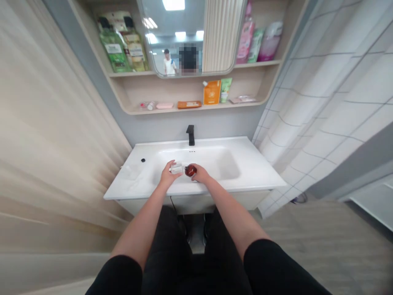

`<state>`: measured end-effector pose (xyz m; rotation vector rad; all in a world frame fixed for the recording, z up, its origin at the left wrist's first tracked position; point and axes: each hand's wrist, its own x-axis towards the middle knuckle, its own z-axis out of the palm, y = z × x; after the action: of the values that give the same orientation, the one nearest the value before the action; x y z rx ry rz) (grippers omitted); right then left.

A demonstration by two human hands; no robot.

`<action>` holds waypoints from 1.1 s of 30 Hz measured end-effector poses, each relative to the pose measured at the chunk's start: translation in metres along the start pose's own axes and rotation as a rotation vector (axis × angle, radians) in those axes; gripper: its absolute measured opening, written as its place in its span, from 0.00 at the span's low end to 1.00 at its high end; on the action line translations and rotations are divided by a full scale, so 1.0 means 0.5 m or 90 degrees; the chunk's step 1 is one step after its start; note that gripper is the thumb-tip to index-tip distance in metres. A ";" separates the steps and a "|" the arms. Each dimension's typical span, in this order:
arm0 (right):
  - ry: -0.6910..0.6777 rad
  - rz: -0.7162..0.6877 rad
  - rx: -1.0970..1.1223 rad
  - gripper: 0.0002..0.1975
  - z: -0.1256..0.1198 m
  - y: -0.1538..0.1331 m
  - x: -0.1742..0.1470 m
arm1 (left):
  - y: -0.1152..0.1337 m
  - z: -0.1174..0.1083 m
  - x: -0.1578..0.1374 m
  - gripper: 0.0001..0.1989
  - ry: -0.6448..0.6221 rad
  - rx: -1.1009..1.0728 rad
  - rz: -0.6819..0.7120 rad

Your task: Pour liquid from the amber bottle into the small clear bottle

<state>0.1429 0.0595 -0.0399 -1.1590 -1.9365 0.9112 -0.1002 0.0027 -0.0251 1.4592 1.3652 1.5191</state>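
Note:
Over the white sink basin (227,162), my left hand (167,175) is closed around a small clear container (176,169), fingers on its far side and thumb on the near side. My right hand (201,174) grips a rounded, dark reddish-brown bottle (190,171). That bottle lies tilted, its dark neck pointing left at the clear container. The two mouths are close together; whether they touch or any liquid passes between them is too small to tell. A small round black cap (143,160) rests on the counter to the left.
Behind the basin stands a black faucet (190,135). Above hang a mirror (175,37) and a wooden shelf (132,111) with bottles, an orange pouch (211,92) and a green tube (225,90). Curtains flank the sink. The mirror reflects another person (169,64).

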 end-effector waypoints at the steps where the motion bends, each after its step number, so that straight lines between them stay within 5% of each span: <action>1: 0.002 0.000 0.003 0.44 0.000 -0.002 -0.001 | 0.001 0.000 0.000 0.46 -0.001 0.000 -0.001; 33: 0.014 -0.006 0.015 0.41 0.000 -0.001 -0.003 | 0.011 0.006 -0.006 0.43 0.015 0.034 0.008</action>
<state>0.1430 0.0580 -0.0396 -1.1400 -1.9067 0.9101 -0.0956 -0.0006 -0.0215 1.4902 1.4228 1.5225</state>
